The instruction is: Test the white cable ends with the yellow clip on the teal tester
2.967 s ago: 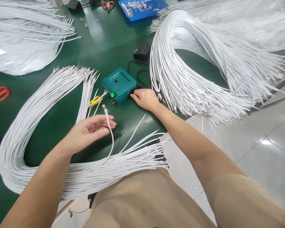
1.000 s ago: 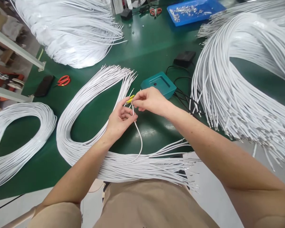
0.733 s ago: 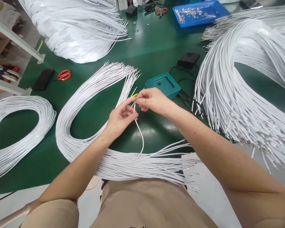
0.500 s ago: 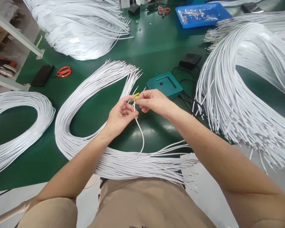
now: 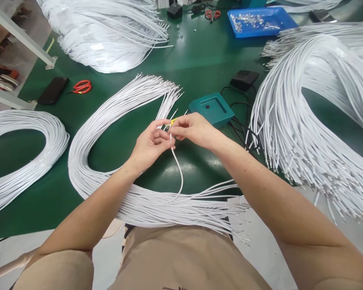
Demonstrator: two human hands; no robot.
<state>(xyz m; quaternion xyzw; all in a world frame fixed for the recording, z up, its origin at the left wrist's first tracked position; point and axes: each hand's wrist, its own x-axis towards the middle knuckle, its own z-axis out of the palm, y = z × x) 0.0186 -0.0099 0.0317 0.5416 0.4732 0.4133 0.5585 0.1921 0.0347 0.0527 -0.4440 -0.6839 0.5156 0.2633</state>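
My left hand (image 5: 153, 141) is closed round a white cable (image 5: 178, 165), pinching it between thumb and fingers near its upper end. The cable hangs down in a curve towards the bundle below. Against the cable's end my right hand (image 5: 189, 131) pinches with thumb and forefinger. A small bright yellow piece (image 5: 173, 120) shows between the fingertips of both hands, mostly covered by the right fingers. Its exact form is hidden. Under my hands a C-shaped bundle of white cables (image 5: 81, 157) lies on the green table (image 5: 199, 161), its ends pointing right.
A teal box (image 5: 211, 108) with a recessed top sits just beyond my right hand, black cords beside it. Large cable bundles (image 5: 278, 108) lie right, back and left. Red-handled cutters (image 5: 82, 86), a black phone (image 5: 53, 90) and a blue tray (image 5: 260, 32) of small metal parts stand farther off.
My right hand has shifted slightly left, closer to the left fingertips, and covers more of the yellow piece. The view has turned slightly; the cable is still held.
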